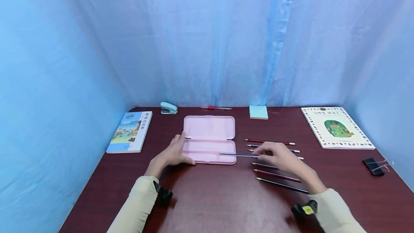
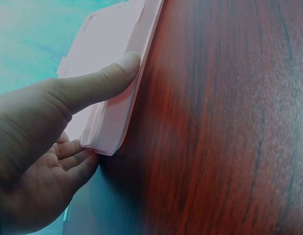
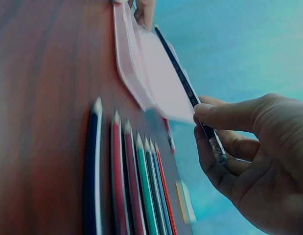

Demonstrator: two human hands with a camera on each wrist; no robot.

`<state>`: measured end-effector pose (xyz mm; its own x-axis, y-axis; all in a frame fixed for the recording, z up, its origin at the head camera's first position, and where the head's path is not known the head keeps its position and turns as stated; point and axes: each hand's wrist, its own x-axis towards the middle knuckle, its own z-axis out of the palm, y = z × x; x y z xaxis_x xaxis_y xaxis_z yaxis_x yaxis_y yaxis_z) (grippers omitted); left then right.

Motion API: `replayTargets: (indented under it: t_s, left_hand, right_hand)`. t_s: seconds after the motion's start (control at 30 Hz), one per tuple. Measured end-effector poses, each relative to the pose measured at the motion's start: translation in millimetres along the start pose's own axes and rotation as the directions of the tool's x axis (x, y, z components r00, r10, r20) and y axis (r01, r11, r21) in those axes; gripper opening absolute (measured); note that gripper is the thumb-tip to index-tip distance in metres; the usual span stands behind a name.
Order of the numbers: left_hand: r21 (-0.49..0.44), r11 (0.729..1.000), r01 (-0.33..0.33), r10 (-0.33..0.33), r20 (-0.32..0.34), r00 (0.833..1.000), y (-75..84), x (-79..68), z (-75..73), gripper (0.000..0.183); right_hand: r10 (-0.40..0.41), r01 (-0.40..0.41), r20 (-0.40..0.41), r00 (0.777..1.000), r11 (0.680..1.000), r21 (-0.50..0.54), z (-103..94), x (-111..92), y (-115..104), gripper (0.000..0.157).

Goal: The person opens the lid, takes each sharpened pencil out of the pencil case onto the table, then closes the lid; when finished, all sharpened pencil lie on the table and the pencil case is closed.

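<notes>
A pink pencil case (image 1: 209,128) lies open on the table, its lid folded back. My left hand (image 1: 174,152) holds it at the left end, thumb (image 2: 104,84) on the front rim and fingers (image 2: 78,159) against the end wall. My right hand (image 1: 279,157) pinches a dark pencil (image 3: 178,71) near its silver eraser end. The pencil's tip points left, over the case's right part in the head view. Under and beside the right hand, several pencils (image 1: 281,185) lie in a row, tips toward the case; the hand hides parts of some.
Along the back are a mint stapler (image 1: 169,108), a red pen (image 1: 216,108) and a pale notepad (image 1: 258,112). A book (image 1: 129,132) lies at left, another book (image 1: 338,127) at right, with a black binder clip (image 1: 373,166) near the right edge. Blue curtains (image 1: 200,39) surround the table.
</notes>
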<state>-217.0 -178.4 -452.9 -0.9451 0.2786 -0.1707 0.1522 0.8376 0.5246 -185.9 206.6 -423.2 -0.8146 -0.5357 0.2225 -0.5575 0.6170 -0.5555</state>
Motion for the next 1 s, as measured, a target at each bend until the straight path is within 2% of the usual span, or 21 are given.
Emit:
replayTargets:
  t_s: [0.23,0.37,0.5,0.73,0.93,1.0]
  left_hand:
    - [-0.026,1.000,0.007,-0.007,-0.005,1.000,-1.0,-3.5,-0.9,0.125]
    - [-0.027,1.000,0.001,-0.001,-0.011,1.000,-1.3,-3.7,-1.8,0.126]
    - [-0.017,1.000,0.007,-0.007,-0.016,1.000,-1.5,-2.9,-1.5,0.127]
    - [-0.034,0.999,0.014,-0.014,-0.003,1.000,0.4,-2.0,0.5,0.126]
    - [-0.042,0.999,0.020,-0.020,-0.005,1.000,1.2,-2.6,0.6,0.126]
    - [-0.040,0.999,0.019,-0.020,-0.003,1.000,0.8,-2.3,1.1,0.126]
  right_hand:
    - [0.002,-0.009,-0.090,0.996,0.997,-0.072,-20.0,-72.8,16.2,0.020]
    - [0.036,-0.047,-0.143,0.989,0.997,-0.069,-19.2,-110.7,18.8,0.025]
    - [0.078,-0.090,-0.174,0.982,0.994,-0.065,-11.2,-137.7,16.9,0.028]
    - [0.226,-0.231,-0.123,0.966,0.973,-0.027,-0.8,-162.6,14.9,0.022]
    - [0.194,-0.208,-0.189,0.962,0.977,-0.055,3.4,-168.7,17.1,0.029]
    - [0.210,-0.227,-0.202,0.957,0.971,-0.068,3.7,-169.4,16.5,0.030]
